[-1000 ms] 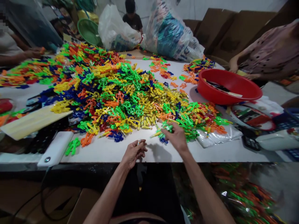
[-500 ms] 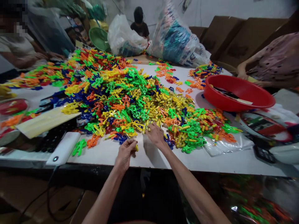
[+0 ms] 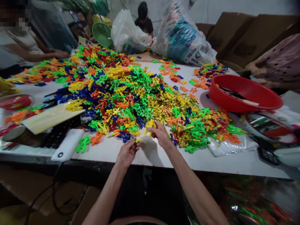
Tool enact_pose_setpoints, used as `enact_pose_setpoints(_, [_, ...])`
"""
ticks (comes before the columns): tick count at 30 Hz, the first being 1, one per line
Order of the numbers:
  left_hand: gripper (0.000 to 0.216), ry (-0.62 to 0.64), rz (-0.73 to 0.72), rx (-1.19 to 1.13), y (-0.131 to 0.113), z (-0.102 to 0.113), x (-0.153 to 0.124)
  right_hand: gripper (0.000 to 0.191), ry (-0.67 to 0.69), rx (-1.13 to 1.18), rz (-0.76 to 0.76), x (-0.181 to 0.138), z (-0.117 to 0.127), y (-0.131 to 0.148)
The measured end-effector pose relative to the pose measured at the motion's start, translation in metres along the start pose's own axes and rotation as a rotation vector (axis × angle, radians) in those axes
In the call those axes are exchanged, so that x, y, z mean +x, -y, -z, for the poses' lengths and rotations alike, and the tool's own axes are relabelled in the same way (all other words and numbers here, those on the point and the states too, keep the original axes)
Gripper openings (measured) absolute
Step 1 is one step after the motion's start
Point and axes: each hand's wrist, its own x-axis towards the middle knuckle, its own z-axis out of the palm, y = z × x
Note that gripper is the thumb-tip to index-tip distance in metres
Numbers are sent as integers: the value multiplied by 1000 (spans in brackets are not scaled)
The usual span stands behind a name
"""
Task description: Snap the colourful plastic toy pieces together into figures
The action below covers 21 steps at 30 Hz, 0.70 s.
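Observation:
My left hand (image 3: 127, 152) is closed above the front of the table, its thumb and fingertips pinching a small yellow tube-like piece (image 3: 138, 140). To its right, my right hand (image 3: 162, 136) holds a yellow plastic toy figure (image 3: 150, 125) between thumb and fingers. The two hands are apart. Just behind them spreads a big heap of plastic toy figures (image 3: 131, 100) in green, orange, yellow and blue. Many small yellow tubes (image 3: 180, 101) are mixed into its right side. A few dark blue figures (image 3: 123, 137) lie close to my left hand.
A red basin (image 3: 243, 97) stands at the right, near a co-worker's hand (image 3: 257, 71). At the left are a white power bank (image 3: 67, 145) with a cable and a yellowish card (image 3: 53, 118). Large plastic bags (image 3: 182, 40) stand at the back. Two other people are at the far side and left.
My right hand has drawn a yellow figure out of the heap and lifted it slightly. My left hand still pinches the yellow piece, now pointing rightward. The view has shifted slightly.

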Motion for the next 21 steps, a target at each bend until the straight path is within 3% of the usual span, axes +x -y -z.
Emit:
enact_pose_setpoints(2, [7,-7,47,-51,5,-3,2,31,15,341,-106,-19,6,-5])
enact_pose_setpoints(5, [11,-5,96,-48,13,-8,3,39,29,543,-190,-40,7,-7])
enact_pose_setpoints(13, [12,-74,82,-59,19,-17,-3,35,117,603,-167,-55,4,-3])
enact_pose_setpoints(17, [9,-42,99,-41,20,-18,-2,33,129,698,-212,-55,8,-5])
enact_pose_setpoints(21, [7,-7,101,-20,22,-19,-2,32,102,628,-193,-55,14,-5])
